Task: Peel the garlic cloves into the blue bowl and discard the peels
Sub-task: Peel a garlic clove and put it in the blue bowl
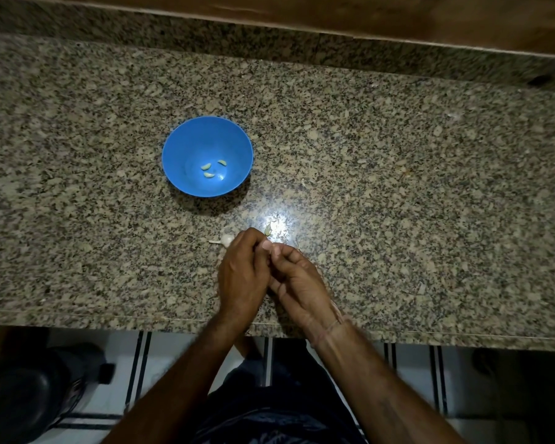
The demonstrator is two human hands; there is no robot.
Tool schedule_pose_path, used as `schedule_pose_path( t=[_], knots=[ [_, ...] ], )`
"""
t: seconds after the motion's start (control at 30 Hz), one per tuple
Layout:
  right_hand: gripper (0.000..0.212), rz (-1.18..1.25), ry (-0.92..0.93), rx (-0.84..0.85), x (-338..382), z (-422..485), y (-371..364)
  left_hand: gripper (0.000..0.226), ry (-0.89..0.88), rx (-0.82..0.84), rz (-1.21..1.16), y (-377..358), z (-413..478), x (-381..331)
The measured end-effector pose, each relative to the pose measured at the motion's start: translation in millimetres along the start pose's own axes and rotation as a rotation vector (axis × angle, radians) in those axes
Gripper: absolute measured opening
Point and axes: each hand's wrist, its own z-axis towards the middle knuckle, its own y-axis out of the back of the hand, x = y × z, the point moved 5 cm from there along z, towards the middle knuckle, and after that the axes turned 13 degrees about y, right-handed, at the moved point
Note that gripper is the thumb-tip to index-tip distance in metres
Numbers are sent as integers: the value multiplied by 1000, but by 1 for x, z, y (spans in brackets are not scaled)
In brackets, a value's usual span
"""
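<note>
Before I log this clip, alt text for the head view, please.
A left hand and right hand meet, fingers curled, over a speckled granite counter, contents hidden. Beyond, a round blue plastic bowl holds three peeled garlic cloves.

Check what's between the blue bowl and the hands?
Head view: mostly bare granite counter past the blue bowl. Just ahead of the left hand and right hand lie a pale garlic piece and a small yellowish clove or peel scrap.

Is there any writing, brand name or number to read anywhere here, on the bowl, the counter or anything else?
None can be read: the blue bowl is plain, the granite counter bears no lettering, and the dark objects on the floor are too dim and blurred to show a label.
</note>
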Motion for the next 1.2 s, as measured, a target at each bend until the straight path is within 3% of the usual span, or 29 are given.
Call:
schedule_pose_path(
  t=[0.13, 0.33, 0.53, 0.8, 0.87, 0.93, 1.1, 1.2],
  knots=[
    [20, 28, -4, -26, 4, 1, 1, 23, 213, 37, -164, 0, 0, 3],
    [4, 6, 1, -66, 13, 1, 8, 24, 288, -33, -132, 8, 8, 12],
    [9, -214, 115, -76, 28, 6, 18, 6, 183, -36, -102, 12, 11, 13],
    [12, -396, 242, -50, 36, 10, 18, 14, 162, -30, -37, 17, 10, 13],
    [13, -416, 247, -33, 33, 10, 15, 18, 145, -40, -41, 19, 9, 14],
    [10, -400, 236, -21, 30, 9, 13, 9, 150, -48, -64, 22, 8, 13],
    [4, -402, 210, 15, 22, 6, 8, 18, 132, 80, -167, 21, 4, 14],
    [5, -382, 191, 39, 15, 6, 6, 12, 115, 96, -163, 23, 0, 15]
  ],
)
